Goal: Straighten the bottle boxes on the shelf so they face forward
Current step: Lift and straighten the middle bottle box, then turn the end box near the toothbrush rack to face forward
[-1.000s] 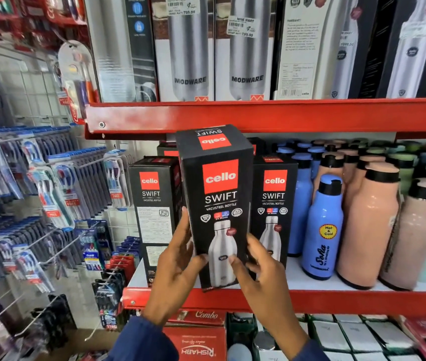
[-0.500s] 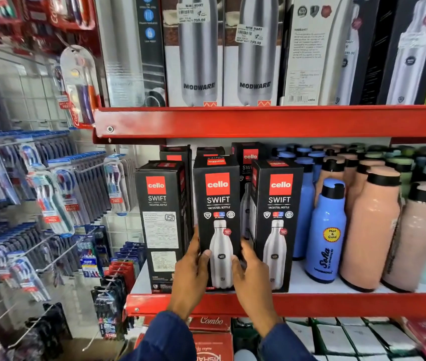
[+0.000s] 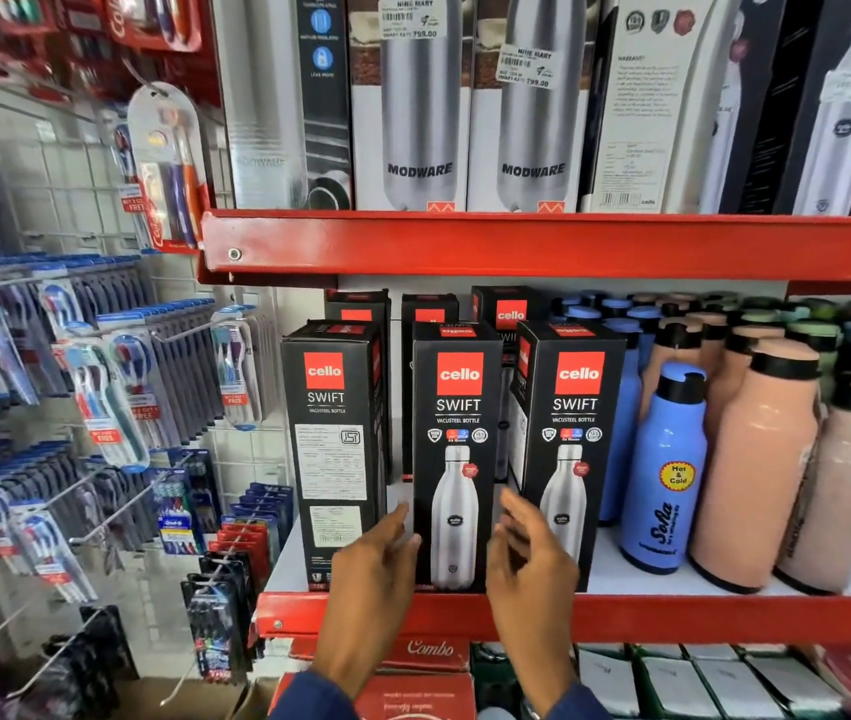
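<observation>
Three black Cello Swift bottle boxes stand at the front of the red shelf (image 3: 672,615). The middle box (image 3: 457,433) and the right box (image 3: 571,433) show their bottle picture to the front. The left box (image 3: 332,449) shows its printed text side instead. More black boxes (image 3: 509,309) stand behind them. My left hand (image 3: 376,569) hovers at the middle box's lower left edge, fingers apart. At that box's lower right edge is my right hand (image 3: 532,569), also with fingers spread and holding nothing.
Blue (image 3: 665,475) and peach bottles (image 3: 756,470) crowd the shelf right of the boxes. The upper red shelf (image 3: 516,244) carries Modware boxes (image 3: 418,106). Toothbrush packs (image 3: 101,402) hang on wire hooks at the left. Red boxes (image 3: 423,657) lie on the shelf below.
The middle box, lifted off the shelf a second ago, was set down between the other two facing forward. Both hands have since let go of it and opened.
</observation>
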Available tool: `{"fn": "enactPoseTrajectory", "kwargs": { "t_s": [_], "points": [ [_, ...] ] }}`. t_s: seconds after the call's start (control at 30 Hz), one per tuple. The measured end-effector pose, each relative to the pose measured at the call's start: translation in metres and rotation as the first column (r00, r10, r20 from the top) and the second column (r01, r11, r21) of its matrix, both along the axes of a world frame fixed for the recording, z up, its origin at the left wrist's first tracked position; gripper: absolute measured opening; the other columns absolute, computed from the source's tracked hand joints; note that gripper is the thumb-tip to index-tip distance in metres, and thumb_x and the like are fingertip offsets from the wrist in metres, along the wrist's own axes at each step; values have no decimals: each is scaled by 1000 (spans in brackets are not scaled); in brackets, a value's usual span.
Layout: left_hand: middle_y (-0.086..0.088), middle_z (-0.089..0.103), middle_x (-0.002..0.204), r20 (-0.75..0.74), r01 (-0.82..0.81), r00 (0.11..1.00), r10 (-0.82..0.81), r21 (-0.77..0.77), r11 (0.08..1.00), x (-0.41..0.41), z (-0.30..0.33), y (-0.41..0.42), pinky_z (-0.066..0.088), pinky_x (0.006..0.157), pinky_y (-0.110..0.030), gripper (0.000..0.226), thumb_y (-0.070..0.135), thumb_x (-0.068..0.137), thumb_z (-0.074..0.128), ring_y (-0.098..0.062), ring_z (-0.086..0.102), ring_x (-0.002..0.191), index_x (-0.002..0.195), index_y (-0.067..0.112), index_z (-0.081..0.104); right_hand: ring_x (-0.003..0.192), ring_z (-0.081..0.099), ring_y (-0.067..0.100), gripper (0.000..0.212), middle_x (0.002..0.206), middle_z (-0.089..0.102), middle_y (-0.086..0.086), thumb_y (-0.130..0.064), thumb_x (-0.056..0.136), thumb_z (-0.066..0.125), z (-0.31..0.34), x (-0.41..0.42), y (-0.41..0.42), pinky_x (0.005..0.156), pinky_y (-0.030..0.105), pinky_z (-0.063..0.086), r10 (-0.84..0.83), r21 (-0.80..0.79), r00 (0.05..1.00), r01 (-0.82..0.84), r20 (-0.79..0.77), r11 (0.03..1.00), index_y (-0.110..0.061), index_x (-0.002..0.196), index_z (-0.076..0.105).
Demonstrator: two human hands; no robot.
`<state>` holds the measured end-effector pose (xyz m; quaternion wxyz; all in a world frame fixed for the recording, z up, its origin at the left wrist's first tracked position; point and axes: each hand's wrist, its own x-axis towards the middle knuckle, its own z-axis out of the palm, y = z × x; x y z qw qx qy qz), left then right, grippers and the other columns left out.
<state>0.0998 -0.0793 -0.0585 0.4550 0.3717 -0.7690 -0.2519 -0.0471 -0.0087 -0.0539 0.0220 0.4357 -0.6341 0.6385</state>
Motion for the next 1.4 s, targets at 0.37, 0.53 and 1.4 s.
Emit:
{"fn": "enactPoseTrajectory", "kwargs": {
  "t_s": [0.37,0.53,1.4],
  "points": [
    [-8,45,141,-102,-447,893,439,-86,890,36,22,-17,39,113,-48,95,40,69,86,-27,42,132,146,12,35,124,52,0,47,141,55,-1,-15,99,41,42,76,-31,104,12,40,371,99,924,-362,-89,927,-22,145,40],
    [-13,49,146,-23,-408,912,410,70,910,29,27,-25,42,108,-60,113,70,60,65,-36,47,135,149,10,31,109,51,-13,49,137,59,-1,-13,97,37,44,83,-55,93,2,35,340,130,938,-329,-75,935,-25,145,41],
    [0,62,143,-358,309,906,-225,200,930,86,31,-83,43,114,-55,59,-16,96,44,-20,58,133,144,17,49,92,58,-7,44,112,67,-7,-15,94,57,21,91,-79,82,6,46,208,93,974,-199,-93,976,-23,137,50]
  ]
}}
